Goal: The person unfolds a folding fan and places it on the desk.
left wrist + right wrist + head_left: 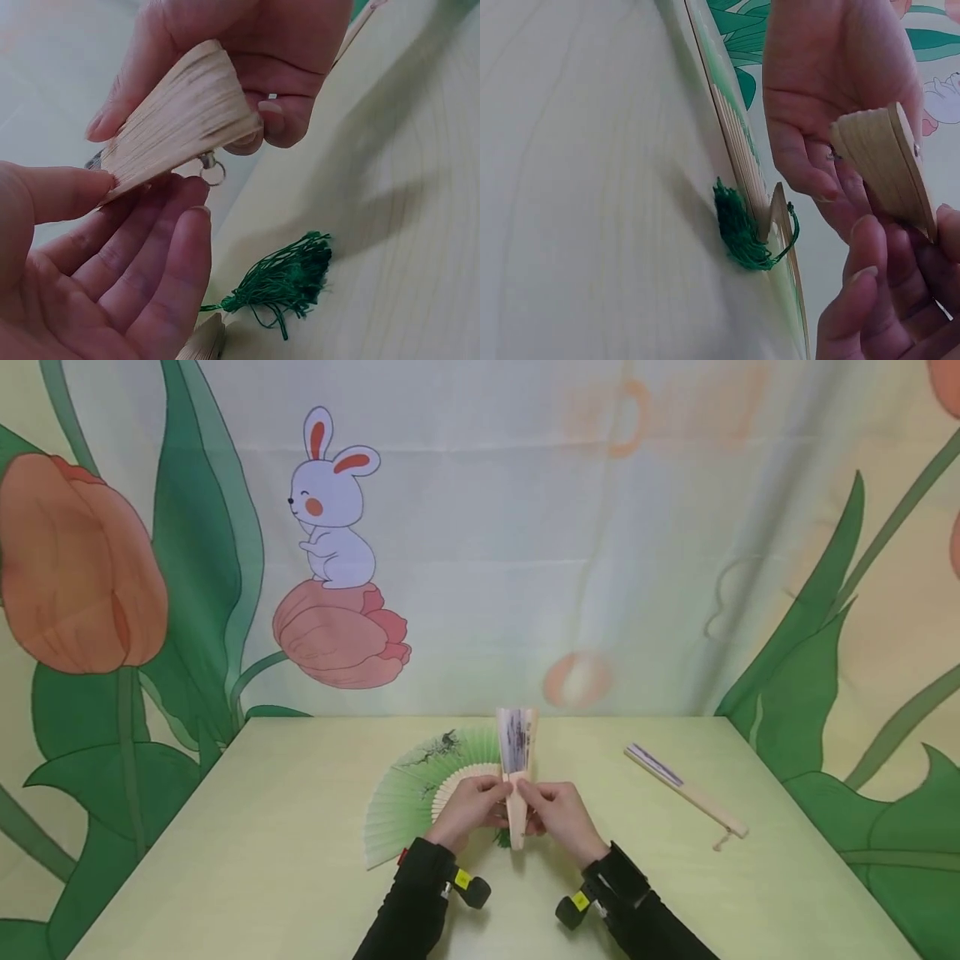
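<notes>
Upright before me stands a narrowly spread folding fan (516, 743) with purplish printed leaf and pale wooden ribs. My left hand (468, 810) pinches its ribs from the left between thumb and fingers. From the right, my right hand (562, 814) pinches the same ribs. In the left wrist view, a small metal ring hangs at the rib end of the held fan (180, 112). Behind the left hand, a green folding fan (405, 789) lies spread on the table, partly hidden by hand and held fan. Its green tassel (281, 277) shows below the hands.
A closed folding fan (686, 789) with a short cord lies slantwise on the right of the pale table (247, 860). Behind the table hangs a cloth backdrop (480, 527) printed with tulips and a rabbit.
</notes>
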The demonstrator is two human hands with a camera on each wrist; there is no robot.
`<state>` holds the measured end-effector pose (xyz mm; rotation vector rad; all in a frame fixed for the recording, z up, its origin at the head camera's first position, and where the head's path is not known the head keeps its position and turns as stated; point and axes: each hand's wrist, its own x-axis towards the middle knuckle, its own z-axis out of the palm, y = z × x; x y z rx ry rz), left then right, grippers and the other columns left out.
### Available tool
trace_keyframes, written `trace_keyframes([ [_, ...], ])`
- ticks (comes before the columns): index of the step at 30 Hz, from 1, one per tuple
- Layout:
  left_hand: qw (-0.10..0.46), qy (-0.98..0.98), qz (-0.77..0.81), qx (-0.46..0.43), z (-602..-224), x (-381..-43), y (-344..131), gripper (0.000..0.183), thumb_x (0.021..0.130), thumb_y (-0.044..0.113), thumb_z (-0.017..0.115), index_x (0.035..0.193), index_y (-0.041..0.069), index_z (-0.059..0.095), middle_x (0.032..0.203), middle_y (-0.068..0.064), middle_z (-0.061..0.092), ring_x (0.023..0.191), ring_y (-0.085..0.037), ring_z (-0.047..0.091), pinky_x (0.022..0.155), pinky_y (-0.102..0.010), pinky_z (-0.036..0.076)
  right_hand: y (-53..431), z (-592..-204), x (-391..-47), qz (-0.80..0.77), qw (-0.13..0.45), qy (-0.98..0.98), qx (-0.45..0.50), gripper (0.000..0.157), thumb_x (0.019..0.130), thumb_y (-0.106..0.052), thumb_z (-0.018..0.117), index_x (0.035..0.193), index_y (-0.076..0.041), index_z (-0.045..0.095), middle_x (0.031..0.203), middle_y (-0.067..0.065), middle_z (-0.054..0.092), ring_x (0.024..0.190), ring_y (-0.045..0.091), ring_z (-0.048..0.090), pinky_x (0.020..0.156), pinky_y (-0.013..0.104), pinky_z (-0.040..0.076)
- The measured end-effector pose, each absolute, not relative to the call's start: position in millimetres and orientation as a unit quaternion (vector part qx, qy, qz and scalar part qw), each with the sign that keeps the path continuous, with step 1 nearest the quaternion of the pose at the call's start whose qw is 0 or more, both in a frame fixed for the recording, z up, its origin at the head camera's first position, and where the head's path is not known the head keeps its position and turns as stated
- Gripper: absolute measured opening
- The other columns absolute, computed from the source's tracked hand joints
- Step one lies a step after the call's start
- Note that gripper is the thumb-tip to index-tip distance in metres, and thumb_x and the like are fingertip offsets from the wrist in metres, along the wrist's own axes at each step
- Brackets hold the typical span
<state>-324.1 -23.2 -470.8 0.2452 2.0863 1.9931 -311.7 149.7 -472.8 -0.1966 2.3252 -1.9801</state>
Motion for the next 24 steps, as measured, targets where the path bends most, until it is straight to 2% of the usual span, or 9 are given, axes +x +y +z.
trace_keyframes([
  [13, 0.123, 0.716, 0.683, 0.080, -468.4, -324.8, -24.1, 0.027, 0.100, 0.021, 0.056, 0.108, -0.002, 0.067, 0.084, -0.008, 0.069, 0.076, -0.022, 0.067, 0.071, -0.035, 0.058, 151.7, -471.0, -310.9, -0.663, 0.032, 0.747, -0.043, 0.044, 0.098, -0.037, 0.060, 0.081, 0.003, 0.069, 0.061, 0.005, 0.056, 0.053, 0.015, 0.054, 0.052, 0.024, 0.048],
  [24, 0.116, 0.713, 0.688, 0.070, -470.9, -323.4, -25.0, 0.029, 0.099, 0.024, 0.057, 0.107, -0.001, 0.067, 0.084, -0.007, 0.068, 0.081, -0.028, 0.067, 0.066, -0.031, 0.057, 150.7, -469.3, -306.4, -0.693, 0.047, 0.719, -0.036, 0.041, 0.097, -0.033, 0.062, 0.087, 0.006, 0.068, 0.062, 0.004, 0.055, 0.054, 0.015, 0.052, 0.053, 0.024, 0.047],
])
